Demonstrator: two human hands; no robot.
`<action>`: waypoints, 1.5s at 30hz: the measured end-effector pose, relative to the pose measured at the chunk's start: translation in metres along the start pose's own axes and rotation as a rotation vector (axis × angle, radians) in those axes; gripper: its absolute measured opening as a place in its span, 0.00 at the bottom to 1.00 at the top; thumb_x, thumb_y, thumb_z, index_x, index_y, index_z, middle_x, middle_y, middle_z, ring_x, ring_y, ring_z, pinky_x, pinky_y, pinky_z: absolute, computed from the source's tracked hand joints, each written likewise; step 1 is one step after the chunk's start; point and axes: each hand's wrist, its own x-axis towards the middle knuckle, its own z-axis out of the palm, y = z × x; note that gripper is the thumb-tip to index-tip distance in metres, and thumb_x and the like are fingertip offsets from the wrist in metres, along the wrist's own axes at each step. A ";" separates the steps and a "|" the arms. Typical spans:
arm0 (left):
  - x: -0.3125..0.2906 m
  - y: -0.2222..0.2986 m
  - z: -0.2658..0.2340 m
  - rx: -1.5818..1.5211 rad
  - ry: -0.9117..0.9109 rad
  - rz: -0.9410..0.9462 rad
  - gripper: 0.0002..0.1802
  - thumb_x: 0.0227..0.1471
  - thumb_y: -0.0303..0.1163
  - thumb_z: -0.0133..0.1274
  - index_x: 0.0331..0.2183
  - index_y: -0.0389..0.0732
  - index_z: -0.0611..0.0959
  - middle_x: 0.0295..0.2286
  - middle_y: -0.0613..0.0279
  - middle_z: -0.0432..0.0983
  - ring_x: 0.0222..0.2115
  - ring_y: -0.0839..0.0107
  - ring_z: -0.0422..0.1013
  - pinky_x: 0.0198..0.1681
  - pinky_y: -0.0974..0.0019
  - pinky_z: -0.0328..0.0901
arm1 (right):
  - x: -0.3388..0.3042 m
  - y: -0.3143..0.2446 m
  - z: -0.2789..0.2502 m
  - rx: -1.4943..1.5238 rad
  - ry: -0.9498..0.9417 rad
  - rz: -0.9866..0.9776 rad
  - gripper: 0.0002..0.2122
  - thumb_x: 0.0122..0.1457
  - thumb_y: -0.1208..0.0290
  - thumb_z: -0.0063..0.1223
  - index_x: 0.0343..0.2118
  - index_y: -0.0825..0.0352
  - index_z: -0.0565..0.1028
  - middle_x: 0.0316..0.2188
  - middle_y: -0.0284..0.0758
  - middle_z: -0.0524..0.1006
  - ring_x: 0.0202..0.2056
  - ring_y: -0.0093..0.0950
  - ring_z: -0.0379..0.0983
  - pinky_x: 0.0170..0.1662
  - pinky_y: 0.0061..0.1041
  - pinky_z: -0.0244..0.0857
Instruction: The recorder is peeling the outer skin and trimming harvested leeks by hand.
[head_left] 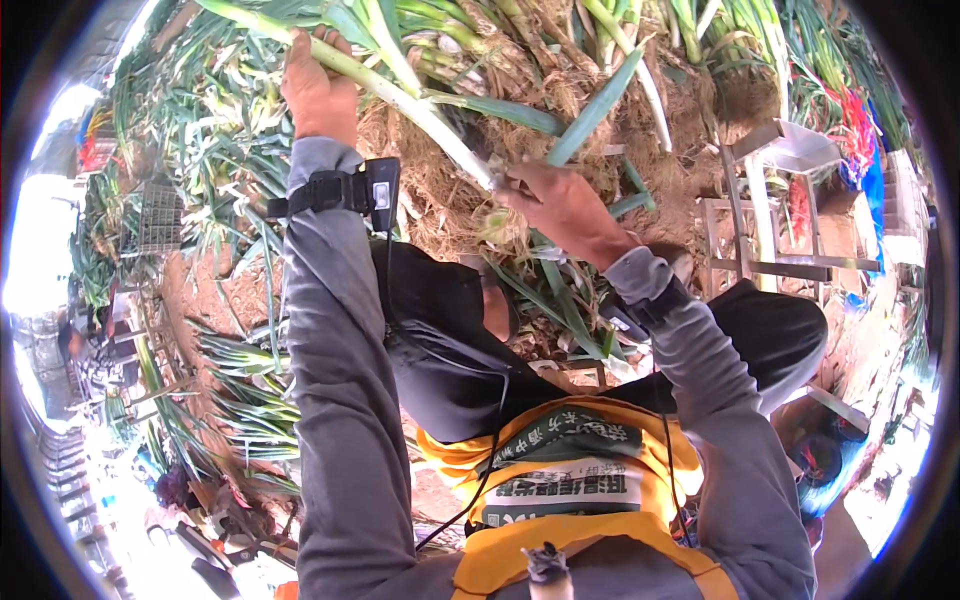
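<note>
Leek (420,105) is held aslant above the black trousers (450,340): left hand (318,90) is wrapped around its upper stalk, right hand (560,205) is pinched on its root end. Leek pile (520,40) lies beyond.

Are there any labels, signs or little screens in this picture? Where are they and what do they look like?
Green patch: on the yellow vest, a curved band with light writing.
White patch: just below it, a rectangle with dark writing.
Black wrist device: strapped behind the left hand, boxy, with a small pale panel.
No packages or signs that I can make out.
</note>
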 end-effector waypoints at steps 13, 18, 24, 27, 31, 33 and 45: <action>0.006 0.003 -0.009 0.040 -0.030 0.076 0.12 0.65 0.37 0.45 0.42 0.38 0.71 0.35 0.52 0.72 0.31 0.64 0.67 0.33 0.61 0.70 | -0.008 -0.003 -0.007 0.221 -0.081 0.174 0.20 0.62 0.57 0.54 0.49 0.68 0.71 0.34 0.44 0.78 0.32 0.34 0.80 0.36 0.33 0.75; 0.004 -0.005 0.003 -0.008 -0.005 0.124 0.12 0.59 0.33 0.54 0.41 0.37 0.73 0.33 0.54 0.74 0.29 0.64 0.70 0.30 0.63 0.69 | -0.011 0.009 0.017 0.366 -0.227 0.292 0.20 0.63 0.55 0.51 0.47 0.68 0.71 0.27 0.45 0.78 0.29 0.40 0.79 0.34 0.38 0.73; 0.006 0.000 -0.008 0.016 0.080 0.137 0.12 0.59 0.32 0.53 0.42 0.37 0.73 0.33 0.54 0.74 0.27 0.65 0.69 0.29 0.64 0.68 | -0.044 0.021 0.028 0.020 -0.007 0.059 0.12 0.63 0.61 0.50 0.40 0.66 0.72 0.28 0.45 0.77 0.29 0.45 0.76 0.31 0.41 0.70; 0.003 -0.002 -0.009 0.001 0.102 0.107 0.12 0.60 0.32 0.51 0.43 0.37 0.73 0.33 0.53 0.75 0.27 0.65 0.69 0.29 0.62 0.67 | -0.066 0.035 0.034 -0.059 0.115 -0.056 0.09 0.63 0.64 0.48 0.38 0.65 0.74 0.30 0.43 0.78 0.29 0.44 0.76 0.32 0.40 0.70; -0.015 -0.006 0.006 0.115 0.096 0.084 0.11 0.63 0.34 0.46 0.44 0.38 0.72 0.34 0.54 0.74 0.28 0.66 0.68 0.31 0.62 0.67 | -0.107 0.062 0.074 -0.212 -0.066 0.144 0.10 0.61 0.64 0.50 0.37 0.65 0.76 0.27 0.42 0.79 0.28 0.43 0.78 0.31 0.40 0.72; -0.022 0.005 0.008 0.227 0.086 0.117 0.14 0.66 0.39 0.40 0.47 0.40 0.69 0.34 0.55 0.72 0.29 0.66 0.66 0.32 0.65 0.66 | -0.159 0.094 0.106 -0.389 -0.401 0.246 0.10 0.58 0.64 0.52 0.35 0.66 0.77 0.26 0.42 0.80 0.27 0.44 0.78 0.30 0.42 0.72; 0.008 0.028 -0.037 -0.056 -0.038 -0.003 0.21 0.68 0.44 0.35 0.46 0.34 0.68 0.33 0.55 0.70 0.29 0.68 0.66 0.34 0.65 0.69 | -0.011 -0.004 -0.024 0.332 0.089 -0.129 0.20 0.64 0.60 0.51 0.56 0.63 0.70 0.50 0.43 0.74 0.43 0.42 0.77 0.50 0.37 0.71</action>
